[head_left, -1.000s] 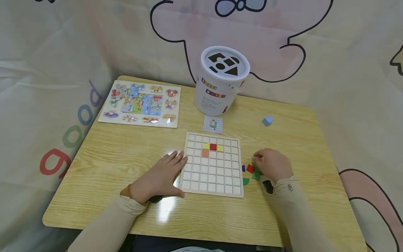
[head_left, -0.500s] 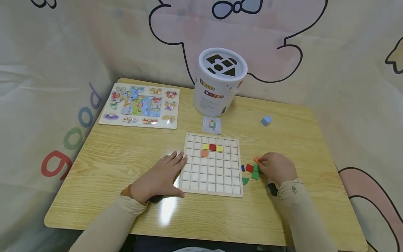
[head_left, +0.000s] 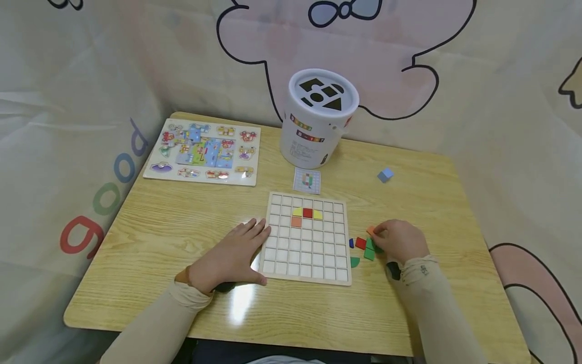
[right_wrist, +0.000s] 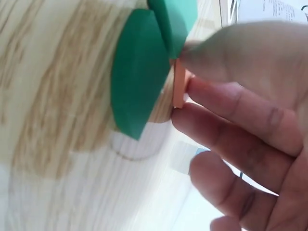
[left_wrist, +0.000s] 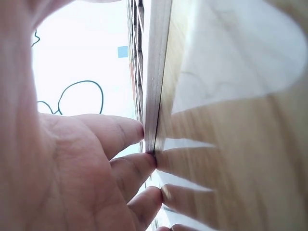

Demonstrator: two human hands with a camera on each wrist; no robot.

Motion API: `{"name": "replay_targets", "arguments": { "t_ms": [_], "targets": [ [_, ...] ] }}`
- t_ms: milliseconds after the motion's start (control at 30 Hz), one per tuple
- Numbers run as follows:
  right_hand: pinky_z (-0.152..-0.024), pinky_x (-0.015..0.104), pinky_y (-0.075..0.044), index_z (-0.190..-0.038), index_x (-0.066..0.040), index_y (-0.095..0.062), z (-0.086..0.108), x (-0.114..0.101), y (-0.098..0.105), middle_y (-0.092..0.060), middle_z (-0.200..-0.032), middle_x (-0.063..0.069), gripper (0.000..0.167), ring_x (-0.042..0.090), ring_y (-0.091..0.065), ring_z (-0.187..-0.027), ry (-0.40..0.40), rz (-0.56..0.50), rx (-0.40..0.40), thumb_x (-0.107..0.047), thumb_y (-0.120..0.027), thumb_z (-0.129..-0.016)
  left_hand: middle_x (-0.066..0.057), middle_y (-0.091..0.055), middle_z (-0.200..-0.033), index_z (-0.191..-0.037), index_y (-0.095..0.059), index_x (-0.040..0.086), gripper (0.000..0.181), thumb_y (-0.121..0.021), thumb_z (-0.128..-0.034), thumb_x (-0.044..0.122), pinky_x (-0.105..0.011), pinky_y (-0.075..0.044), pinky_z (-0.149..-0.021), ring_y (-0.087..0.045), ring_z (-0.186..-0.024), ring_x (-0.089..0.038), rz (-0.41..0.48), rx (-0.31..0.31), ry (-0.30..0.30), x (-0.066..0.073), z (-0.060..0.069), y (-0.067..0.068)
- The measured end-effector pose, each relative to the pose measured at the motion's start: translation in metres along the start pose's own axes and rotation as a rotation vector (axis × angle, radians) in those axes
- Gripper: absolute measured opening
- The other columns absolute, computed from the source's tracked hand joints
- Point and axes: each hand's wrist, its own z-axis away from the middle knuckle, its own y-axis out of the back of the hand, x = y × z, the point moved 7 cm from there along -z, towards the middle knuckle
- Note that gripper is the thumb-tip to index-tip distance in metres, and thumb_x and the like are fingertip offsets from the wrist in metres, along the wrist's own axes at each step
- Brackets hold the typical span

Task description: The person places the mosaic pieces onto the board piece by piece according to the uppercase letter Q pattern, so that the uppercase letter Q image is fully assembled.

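Note:
A wooden grid board (head_left: 284, 258) lies flat on the table, with a red square tile (head_left: 307, 213), two yellow tiles (head_left: 297, 212) and an orange-red square tile (head_left: 296, 222) in its cells. The left hand (head_left: 232, 255) touches the board's left edge with straight fingertips, the thumb spread near the lower corner. Right of the board, the right hand (head_left: 402, 240) pinches an orange tile (right_wrist: 179, 86) between thumb and fingers. Close to it lie green tiles (right_wrist: 139, 72), a red tile (head_left: 360, 243), a small blue tile (head_left: 351, 243) and a green rounded tile (head_left: 354, 262).
Behind the board lies a small pattern card (head_left: 307, 180), with a white bucket (head_left: 313, 136) with a shape-cut lid standing beyond. A picture puzzle board (head_left: 154, 173) lies at the back left. A blue cube (head_left: 385, 175) sits at the back right of the table (head_left: 150, 237).
The right hand has shifted slightly right, and the orange tile at its fingertips now shows in the head view. The left hand and the board stay in place.

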Motion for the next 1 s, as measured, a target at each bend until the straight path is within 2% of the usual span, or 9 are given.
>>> {"name": "replay_targets", "arguments": {
  "t_ms": [167,367,433,600,733,867,1000],
  "targets": [
    [-0.062,0.036,-0.051,-0.104,-0.008,-0.085,-0.003,-0.003,0.000,-0.077,-0.090,0.003,0.022,0.019,-0.060,-0.070,0.009,-0.018,0.012,-0.027,-0.078,-0.096,-0.018,-0.017,-0.176,-0.169,-0.026,0.004,0.127,-0.086,-0.0779,0.068,-0.055,-0.014,-0.129,-0.011,-0.162,-0.038,0.010,0.008,0.004,0.000,0.001,0.001],
    [-0.047,0.032,-0.039,-0.099,-0.009,-0.085,0.004,-0.018,0.012,-0.072,-0.075,-0.001,0.021,0.016,-0.050,-0.055,0.086,-0.021,0.154,-0.028,-0.079,-0.094,-0.018,-0.018,-0.175,-0.169,-0.027,0.004,0.127,-0.086,-0.0777,0.068,-0.055,-0.015,-0.129,-0.012,-0.162,-0.039,0.008,0.008,0.004,0.000,0.001,0.000],
    [-0.045,0.031,-0.035,-0.099,-0.010,-0.085,0.007,-0.030,0.016,-0.074,-0.078,0.000,0.020,0.015,-0.046,-0.053,0.136,-0.034,0.200,-0.028,-0.079,-0.093,-0.018,-0.018,-0.175,-0.169,-0.027,0.004,0.127,-0.086,-0.0776,0.068,-0.055,-0.015,-0.129,-0.012,-0.162,-0.039,0.008,0.007,0.004,0.000,0.001,-0.001],
    [-0.045,0.030,-0.037,-0.099,-0.012,-0.085,0.013,-0.072,0.024,-0.080,-0.095,0.005,0.015,0.011,-0.049,-0.057,0.299,-0.047,0.284,-0.024,-0.083,-0.090,-0.018,-0.018,-0.175,-0.169,-0.027,0.004,0.127,-0.086,-0.0774,0.069,-0.055,-0.015,-0.129,-0.012,-0.162,-0.039,0.002,0.010,0.006,-0.001,0.001,-0.001],
    [-0.046,0.029,-0.037,-0.098,-0.013,-0.085,0.014,-0.103,0.022,-0.080,-0.096,0.004,0.014,0.013,-0.056,-0.061,0.398,-0.035,0.309,-0.020,-0.084,-0.087,-0.018,-0.018,-0.175,-0.169,-0.026,0.003,0.127,-0.086,-0.0775,0.068,-0.055,-0.015,-0.129,-0.011,-0.162,-0.039,0.007,0.013,0.006,-0.002,0.001,0.000],
    [-0.053,0.032,-0.050,-0.096,-0.015,-0.085,0.013,-0.131,0.014,-0.080,-0.094,0.001,0.011,0.017,-0.070,-0.076,0.483,-0.017,0.309,-0.022,-0.085,-0.087,-0.018,-0.018,-0.175,-0.169,-0.026,0.003,0.127,-0.086,-0.0777,0.067,-0.055,-0.015,-0.129,-0.011,-0.162,-0.039,0.014,0.009,0.004,-0.001,0.001,0.001],
    [-0.061,0.036,-0.058,-0.092,-0.017,-0.085,0.007,-0.153,0.003,-0.079,-0.092,-0.002,0.008,0.020,-0.074,-0.085,0.545,-0.013,0.290,-0.024,-0.084,-0.089,-0.018,-0.017,-0.175,-0.169,-0.026,0.003,0.127,-0.086,-0.0782,0.067,-0.055,-0.014,-0.129,-0.011,-0.162,-0.038,0.009,0.004,0.003,0.000,0.000,0.001]
  ]
}}
